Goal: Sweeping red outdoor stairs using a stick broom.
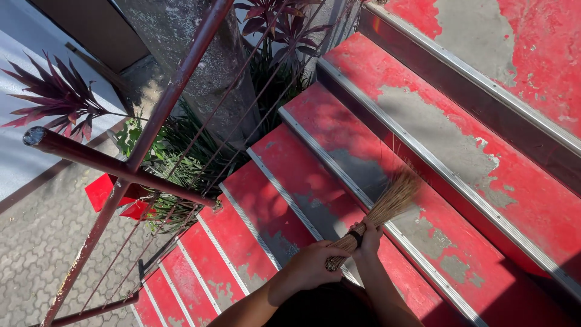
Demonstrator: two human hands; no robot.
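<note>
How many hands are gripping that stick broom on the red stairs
2. The left hand wraps the butt end of the stick broom; the right hand grips just above it, near the dark band.

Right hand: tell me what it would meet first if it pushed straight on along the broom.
The right hand points up-right along the stick broom. Past the bristles it would probably meet the dark riser of the next red step; depth is uncertain.
</note>
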